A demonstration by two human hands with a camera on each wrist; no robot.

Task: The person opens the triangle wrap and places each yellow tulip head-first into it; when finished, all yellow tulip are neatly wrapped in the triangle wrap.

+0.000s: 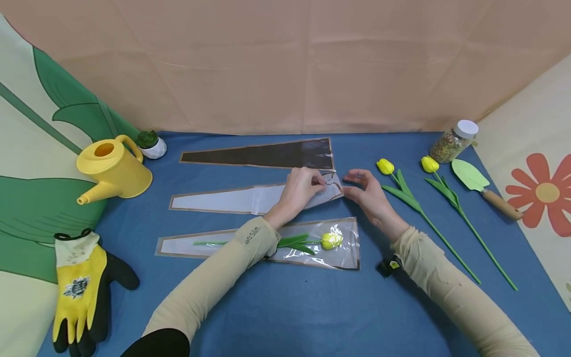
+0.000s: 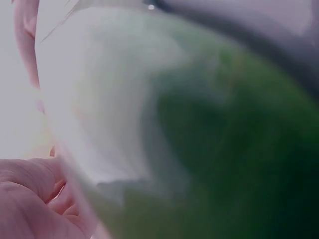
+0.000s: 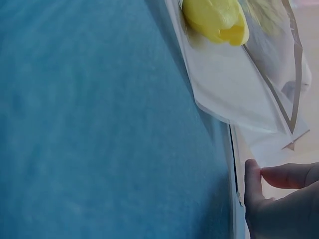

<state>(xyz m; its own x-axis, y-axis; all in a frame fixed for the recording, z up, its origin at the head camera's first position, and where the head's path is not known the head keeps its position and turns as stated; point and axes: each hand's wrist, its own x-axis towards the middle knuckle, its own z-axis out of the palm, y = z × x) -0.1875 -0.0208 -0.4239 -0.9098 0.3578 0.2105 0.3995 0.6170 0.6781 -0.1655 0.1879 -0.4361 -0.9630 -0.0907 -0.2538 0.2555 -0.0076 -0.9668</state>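
A long tapered flower sleeve [image 1: 232, 200], white with a brown border, lies in the middle of the table. My left hand [image 1: 300, 192] pinches the film near its wide end. At that end's edge, my right hand [image 1: 370, 198] pinches the sleeve; in the right wrist view its thumb [image 3: 253, 181] and a finger meet there. Nearer to me lies a second sleeve [image 1: 178, 245] with a yellow tulip [image 1: 331, 241] inside, partly hidden under my left forearm. In the left wrist view, blurred green and clear film fill most of the picture beside my left hand [image 2: 30, 199].
Behind is a dark sleeve [image 1: 258, 154]. On the right lie two loose tulips [image 1: 419, 210], a trowel [image 1: 473, 176] and a lidded jar [image 1: 452, 143]. On the left are a yellow watering can [image 1: 113, 168], a potted succulent [image 1: 151, 145] and gardening gloves [image 1: 85, 287].
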